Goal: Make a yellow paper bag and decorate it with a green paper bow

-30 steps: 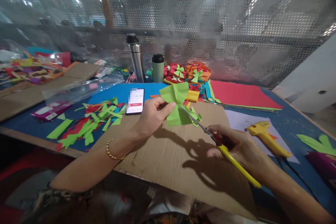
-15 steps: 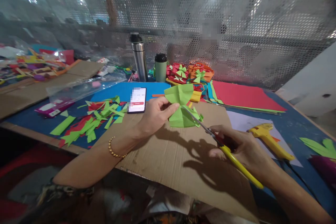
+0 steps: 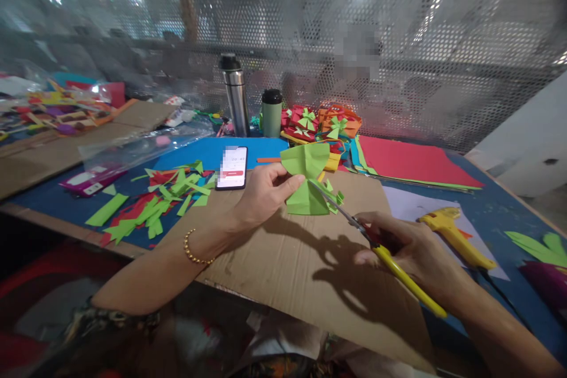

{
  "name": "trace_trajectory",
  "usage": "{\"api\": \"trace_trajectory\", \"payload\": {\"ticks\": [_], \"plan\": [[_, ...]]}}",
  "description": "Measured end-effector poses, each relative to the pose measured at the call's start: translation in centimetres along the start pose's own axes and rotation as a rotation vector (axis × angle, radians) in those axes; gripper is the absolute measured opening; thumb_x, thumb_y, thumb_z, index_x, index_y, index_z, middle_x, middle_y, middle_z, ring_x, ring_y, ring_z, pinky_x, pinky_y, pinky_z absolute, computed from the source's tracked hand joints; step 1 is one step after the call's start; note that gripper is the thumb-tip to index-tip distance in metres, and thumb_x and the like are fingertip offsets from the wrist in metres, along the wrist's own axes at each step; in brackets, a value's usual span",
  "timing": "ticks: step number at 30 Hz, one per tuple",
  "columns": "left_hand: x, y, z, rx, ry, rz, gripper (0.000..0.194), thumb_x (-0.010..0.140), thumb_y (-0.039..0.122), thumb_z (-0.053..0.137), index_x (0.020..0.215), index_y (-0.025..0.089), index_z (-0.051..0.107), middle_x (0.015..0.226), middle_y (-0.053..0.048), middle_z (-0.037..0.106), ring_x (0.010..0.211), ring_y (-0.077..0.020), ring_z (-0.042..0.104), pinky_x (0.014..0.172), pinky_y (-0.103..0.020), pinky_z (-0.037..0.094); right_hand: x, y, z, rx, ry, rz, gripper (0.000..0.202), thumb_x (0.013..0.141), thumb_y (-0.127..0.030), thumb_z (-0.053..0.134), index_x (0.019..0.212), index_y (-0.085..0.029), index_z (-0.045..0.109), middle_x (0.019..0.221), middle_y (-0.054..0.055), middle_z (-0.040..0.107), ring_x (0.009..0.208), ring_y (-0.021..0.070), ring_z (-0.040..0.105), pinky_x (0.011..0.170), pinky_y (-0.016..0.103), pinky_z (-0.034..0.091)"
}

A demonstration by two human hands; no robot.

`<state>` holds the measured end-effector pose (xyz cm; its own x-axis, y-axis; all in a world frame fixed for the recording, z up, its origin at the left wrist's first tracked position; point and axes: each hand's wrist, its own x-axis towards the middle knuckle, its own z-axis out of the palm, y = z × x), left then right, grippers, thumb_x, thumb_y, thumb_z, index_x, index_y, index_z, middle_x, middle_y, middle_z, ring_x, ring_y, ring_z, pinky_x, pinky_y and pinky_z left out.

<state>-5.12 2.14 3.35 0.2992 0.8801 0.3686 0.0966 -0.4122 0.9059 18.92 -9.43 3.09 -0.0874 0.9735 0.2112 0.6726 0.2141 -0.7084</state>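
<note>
Left hand [image 3: 266, 194] pinching green paper [image 3: 305, 199], right hand [image 3: 411, 243] gripping scissors [image 3: 384, 257]; paper best kept taut, snips short and slow.

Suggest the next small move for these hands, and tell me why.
Perhaps a careful small snip with the scissors in the right hand: they reach the green paper near its narrow middle, and the left hand pinches the paper close by, so it seems steady enough to cut.

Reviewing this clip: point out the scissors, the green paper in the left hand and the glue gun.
Scissors [image 3: 390, 264]: head view, on the yellow handle.
Green paper [image 3: 306, 199]: head view, on its lower half.
Glue gun [image 3: 458, 240]: head view, on its yellow body.
</note>
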Motion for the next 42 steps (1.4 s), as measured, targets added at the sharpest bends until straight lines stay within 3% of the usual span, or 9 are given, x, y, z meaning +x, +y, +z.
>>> {"api": "trace_trajectory", "payload": {"ticks": [13,31,38,42], "plan": [[0.0,0.0,-0.1,-0.001,-0.025,0.013,0.024,0.081,0.04,0.071,0.069,0.02,0.067,0.064,-0.001,0.064,0.058,-0.0134,0.05,0.055,-0.028,0.042,-0.1,0.3,0.1,0.058,-0.028,0.031,0.057,0.073,-0.071,0.082,0.099,-0.02,0.078,0.064,-0.003,0.054,0.058,0.0135,0.045,0.052,0.025,0.037],[-0.1,-0.5,-0.1,0.018,-0.027,-0.054,0.03,0.08,0.046,0.072,0.077,0.016,0.071,0.077,-0.007,0.071,0.069,-0.0168,0.057,0.059,-0.029,0.046,-0.1,-0.1,-0.1,0.016,-0.042,0.022,0.058,0.076,-0.075,0.077,0.095,-0.02,0.078,0.061,-0.003,0.052,0.054,0.0127,0.043,0.05,0.026,0.036],[0.2,-0.2,-0.4,-0.067,0.008,-0.04,0.028,0.077,0.043,0.076,0.077,0.015,0.072,0.074,-0.004,0.07,0.067,-0.0154,0.058,0.062,-0.029,0.047,-0.1,0.1,-1.3,0.079,-0.072,0.084,0.059,0.067,-0.072,0.085,0.092,-0.019,0.076,0.065,-0.002,0.052,0.059,0.0137,0.044,0.053,0.026,0.036],[0.4,-0.6,-0.3,-0.108,0.055,-0.062,0.032,0.075,0.045,0.08,0.078,0.015,0.073,0.077,-0.005,0.071,0.071,-0.017,0.061,0.067,-0.031,0.051,-0.1,1.1,-1.2,0.216,0.025,0.119,0.053,0.066,-0.067,0.088,0.09,-0.021,0.074,0.066,-0.003,0.054,0.059,0.0132,0.047,0.052,0.025,0.038]]}}
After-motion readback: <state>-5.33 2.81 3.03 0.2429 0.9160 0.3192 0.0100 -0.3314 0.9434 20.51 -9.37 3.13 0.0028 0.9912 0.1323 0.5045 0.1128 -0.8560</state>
